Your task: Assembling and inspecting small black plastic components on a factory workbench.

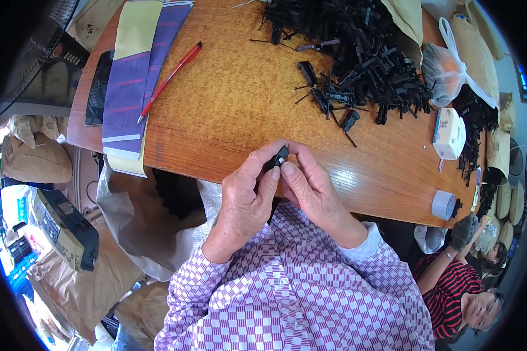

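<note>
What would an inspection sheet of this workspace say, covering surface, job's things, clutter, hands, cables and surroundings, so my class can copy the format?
Surface: brown wooden table, glossy, with mottled patches.
Job's things: small black part in the fingers; heap of black parts at the far right, a few lying loose nearer.
Clutter: purple-and-yellow sheets, red pen partly over them, white box.
Hands: left hand and right hand both pinch the small part.
Cables: no certain one seen.
Surroundings: brown sacks at left; co-worker in stripes at lower right.
</note>
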